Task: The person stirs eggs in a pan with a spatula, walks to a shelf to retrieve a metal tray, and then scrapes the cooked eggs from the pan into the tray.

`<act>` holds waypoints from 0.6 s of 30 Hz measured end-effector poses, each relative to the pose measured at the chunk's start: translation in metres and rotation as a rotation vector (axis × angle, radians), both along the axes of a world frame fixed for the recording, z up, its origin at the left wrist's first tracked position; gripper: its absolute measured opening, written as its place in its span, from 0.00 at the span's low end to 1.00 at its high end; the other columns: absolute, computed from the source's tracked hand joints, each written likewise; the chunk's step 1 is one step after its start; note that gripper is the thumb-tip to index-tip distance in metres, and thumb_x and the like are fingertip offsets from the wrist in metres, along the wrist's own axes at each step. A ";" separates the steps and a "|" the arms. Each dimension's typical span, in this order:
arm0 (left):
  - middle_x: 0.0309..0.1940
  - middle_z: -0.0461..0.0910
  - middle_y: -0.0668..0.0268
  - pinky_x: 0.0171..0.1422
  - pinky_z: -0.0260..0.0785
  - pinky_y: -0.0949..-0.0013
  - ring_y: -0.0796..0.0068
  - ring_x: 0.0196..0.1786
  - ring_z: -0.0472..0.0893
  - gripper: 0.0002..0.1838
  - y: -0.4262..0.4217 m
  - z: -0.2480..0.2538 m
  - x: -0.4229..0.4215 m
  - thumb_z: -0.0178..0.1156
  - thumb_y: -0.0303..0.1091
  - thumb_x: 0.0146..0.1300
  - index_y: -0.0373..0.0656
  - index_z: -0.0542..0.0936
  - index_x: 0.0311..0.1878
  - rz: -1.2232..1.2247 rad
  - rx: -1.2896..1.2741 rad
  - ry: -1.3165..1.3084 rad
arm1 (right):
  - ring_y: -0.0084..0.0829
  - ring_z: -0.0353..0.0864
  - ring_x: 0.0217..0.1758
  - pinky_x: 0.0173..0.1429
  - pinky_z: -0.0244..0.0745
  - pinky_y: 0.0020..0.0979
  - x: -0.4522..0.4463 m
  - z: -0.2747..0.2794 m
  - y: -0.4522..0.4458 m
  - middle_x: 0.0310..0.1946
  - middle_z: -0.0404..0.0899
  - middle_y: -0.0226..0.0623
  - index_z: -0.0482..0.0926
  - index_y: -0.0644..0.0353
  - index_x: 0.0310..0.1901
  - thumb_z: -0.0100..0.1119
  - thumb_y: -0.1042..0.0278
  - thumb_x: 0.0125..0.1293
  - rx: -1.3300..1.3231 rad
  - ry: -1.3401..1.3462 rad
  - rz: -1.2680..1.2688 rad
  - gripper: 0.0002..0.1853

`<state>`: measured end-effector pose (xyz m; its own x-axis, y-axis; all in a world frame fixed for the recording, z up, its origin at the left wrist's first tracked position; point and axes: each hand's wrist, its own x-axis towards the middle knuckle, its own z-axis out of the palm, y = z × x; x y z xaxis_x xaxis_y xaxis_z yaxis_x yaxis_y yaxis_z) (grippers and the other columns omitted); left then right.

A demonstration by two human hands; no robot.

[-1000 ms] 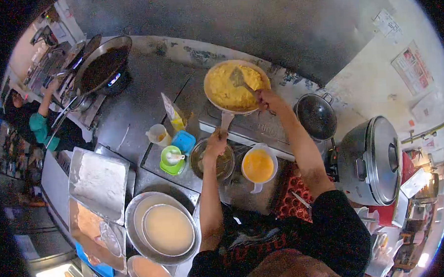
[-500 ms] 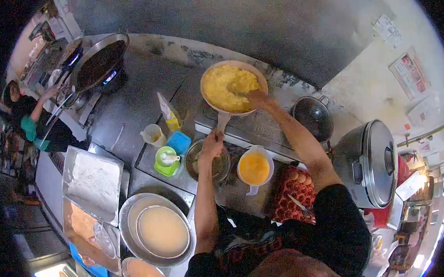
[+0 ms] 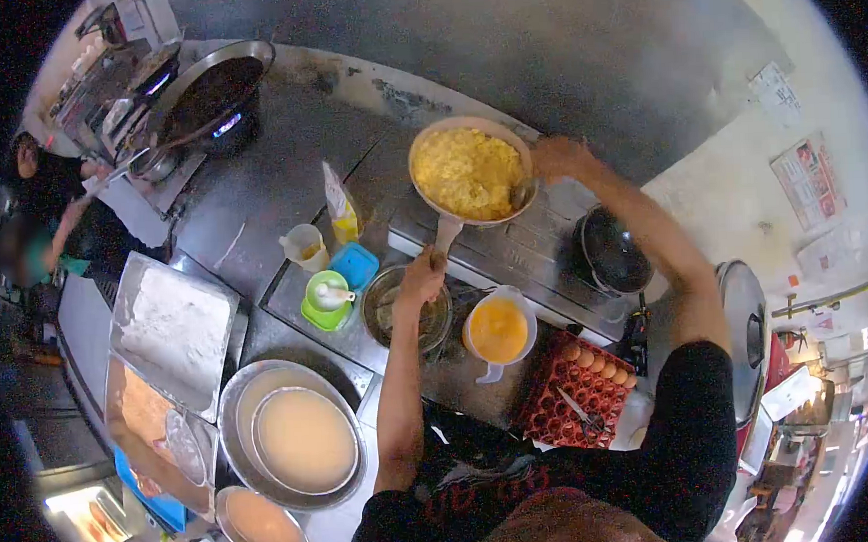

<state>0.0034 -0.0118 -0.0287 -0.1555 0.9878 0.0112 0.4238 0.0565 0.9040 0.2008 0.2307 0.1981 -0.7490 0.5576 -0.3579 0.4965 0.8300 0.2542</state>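
My left hand [image 3: 423,276] is wrapped round the handle of a light-coloured frying pan [image 3: 444,234], which sits over the stove top. Scrambled egg [image 3: 468,171], yellow and lumpy, fills much of the pan. At the pan's right rim, my right hand [image 3: 560,159] is closed on a utensil [image 3: 519,194]. Its grey head rests against the inner wall beside the egg; its exact kind is hard to make out. Below the pan, a bowl [image 3: 407,311] stands near my left hand. A clear jug [image 3: 499,328] of beaten egg is to its right.
A red egg tray [image 3: 575,396] holds several eggs and scissors. A black pot [image 3: 612,253] and a big lidded cooker [image 3: 742,345] stand right. Left are green and blue containers [image 3: 354,267], a flour tray [image 3: 173,326] and batter bowls [image 3: 306,441]. A co-worker [image 3: 49,205] stands by a wok [image 3: 208,97].
My right hand has moved from over the egg to the pan's right rim, bringing the utensil with it. The egg looks lumpier and more gathered. My left hand keeps hold of the handle.
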 end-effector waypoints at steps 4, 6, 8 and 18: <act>0.16 0.76 0.56 0.15 0.66 0.61 0.66 0.13 0.74 0.24 -0.003 0.041 0.005 0.49 0.44 0.66 0.39 0.67 0.60 0.093 -0.249 -0.168 | 0.46 0.80 0.39 0.43 0.76 0.44 0.011 -0.095 -0.017 0.35 0.80 0.48 0.82 0.44 0.48 0.49 0.63 0.59 -0.184 0.331 -0.015 0.16; 0.16 0.76 0.56 0.15 0.66 0.62 0.67 0.13 0.74 0.24 0.000 0.028 0.004 0.49 0.45 0.66 0.39 0.67 0.60 0.075 -0.312 -0.188 | 0.47 0.80 0.39 0.43 0.76 0.44 0.000 -0.145 -0.018 0.36 0.80 0.48 0.81 0.42 0.50 0.50 0.64 0.59 -0.170 0.401 -0.112 0.18; 0.16 0.75 0.57 0.15 0.66 0.62 0.67 0.13 0.74 0.24 0.003 0.037 0.000 0.49 0.45 0.66 0.39 0.67 0.60 0.072 -0.322 -0.177 | 0.48 0.80 0.37 0.43 0.76 0.43 -0.030 -0.154 -0.025 0.35 0.80 0.48 0.81 0.41 0.50 0.50 0.63 0.60 -0.068 0.344 -0.065 0.17; 0.17 0.74 0.57 0.16 0.62 0.63 0.68 0.12 0.71 0.19 0.001 0.021 0.005 0.53 0.39 0.67 0.43 0.67 0.58 0.049 -0.276 -0.248 | 0.23 0.61 0.11 0.13 0.54 0.29 -0.011 -0.224 0.022 0.17 0.69 0.31 0.72 0.58 0.28 0.58 0.65 0.61 -1.285 1.184 -1.169 0.09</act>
